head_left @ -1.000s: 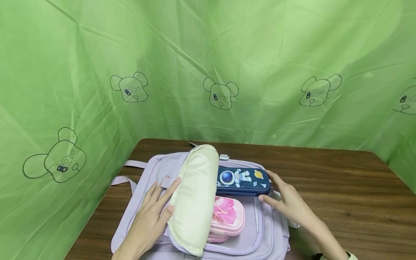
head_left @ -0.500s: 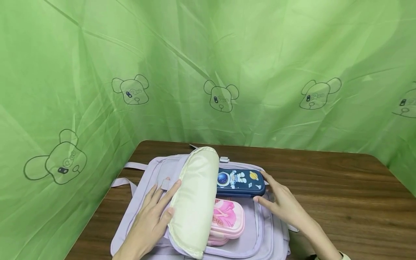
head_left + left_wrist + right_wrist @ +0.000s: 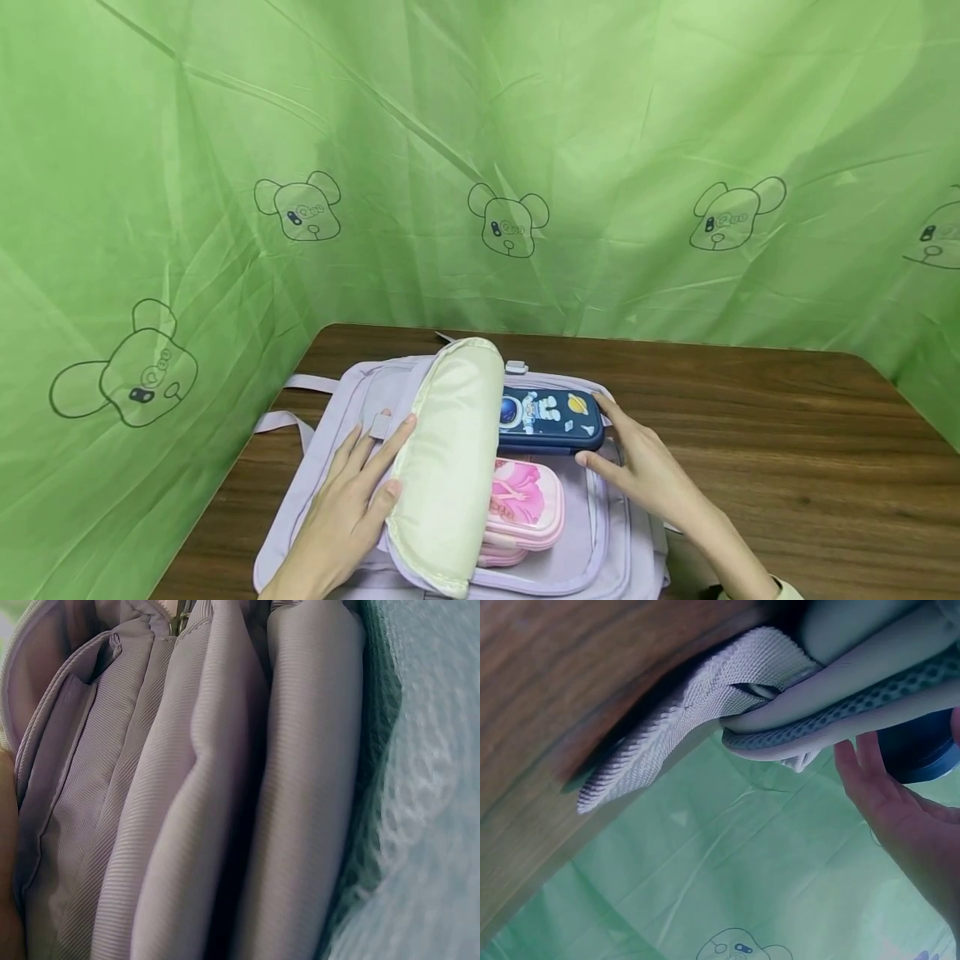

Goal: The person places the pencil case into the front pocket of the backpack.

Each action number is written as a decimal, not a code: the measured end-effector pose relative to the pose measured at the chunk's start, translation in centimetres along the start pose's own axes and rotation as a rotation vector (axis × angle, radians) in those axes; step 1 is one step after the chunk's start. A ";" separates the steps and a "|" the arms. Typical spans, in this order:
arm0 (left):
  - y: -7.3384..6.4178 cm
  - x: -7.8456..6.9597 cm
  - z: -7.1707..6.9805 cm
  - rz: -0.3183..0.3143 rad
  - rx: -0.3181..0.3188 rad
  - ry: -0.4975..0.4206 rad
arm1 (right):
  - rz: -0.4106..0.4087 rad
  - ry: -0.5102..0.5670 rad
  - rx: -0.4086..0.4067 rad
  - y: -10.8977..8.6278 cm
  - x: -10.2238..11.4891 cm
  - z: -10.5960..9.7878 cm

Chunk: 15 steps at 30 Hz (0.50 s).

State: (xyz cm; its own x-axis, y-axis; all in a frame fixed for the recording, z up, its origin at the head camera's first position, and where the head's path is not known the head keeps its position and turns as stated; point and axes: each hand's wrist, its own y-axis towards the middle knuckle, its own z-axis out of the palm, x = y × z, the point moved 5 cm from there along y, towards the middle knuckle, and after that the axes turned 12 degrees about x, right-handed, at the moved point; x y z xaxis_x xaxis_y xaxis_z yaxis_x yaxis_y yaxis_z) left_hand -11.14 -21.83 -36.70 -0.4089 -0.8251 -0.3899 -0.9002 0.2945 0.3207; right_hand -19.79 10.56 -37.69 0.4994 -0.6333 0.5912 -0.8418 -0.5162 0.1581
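A right hand [image 3: 647, 467] grips an oblong navy astronaut-print case [image 3: 558, 423] partly beneath the cream-lined flap [image 3: 450, 467] of a lilac fabric backpack [image 3: 641, 542], which the left hand [image 3: 341, 508] touches, fingers outstretched.

1 high head view, forward and down; 2 close wrist views; backpack [image 3: 617, 533] common to all 3

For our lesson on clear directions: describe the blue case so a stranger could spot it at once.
On the brown table lies a lilac bag with its flap raised. Partly hidden by that flap, the blue case lies just beyond the pink case. Its dark colour and printed astronaut set it apart.
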 end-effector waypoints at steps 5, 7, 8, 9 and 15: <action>0.1 -0.1 0.0 0.004 -0.001 -0.002 | 0.010 -0.027 -0.003 0.0 0.1 0.0; 0.1 -0.1 0.0 0.005 0.000 -0.001 | 0.017 -0.043 -0.006 0.0 0.2 0.0; 0.0 -0.1 0.1 0.005 0.001 -0.002 | 0.022 -0.053 -0.008 0.0 0.2 0.0; 0.0 -0.1 0.1 0.005 0.002 -0.002 | 0.024 -0.063 -0.009 0.0 0.2 0.1; -0.1 0.0 0.0 -0.006 0.008 -0.009 | 0.014 -0.090 -0.024 0.1 0.7 0.2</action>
State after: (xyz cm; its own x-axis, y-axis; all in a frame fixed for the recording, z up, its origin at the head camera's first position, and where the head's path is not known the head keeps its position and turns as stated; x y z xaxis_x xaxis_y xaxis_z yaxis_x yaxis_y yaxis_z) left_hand -11.04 -21.84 -36.75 -0.4046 -0.8225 -0.3997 -0.9039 0.2933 0.3115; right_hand -19.51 9.97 -37.42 0.5026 -0.6903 0.5204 -0.8532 -0.4931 0.1699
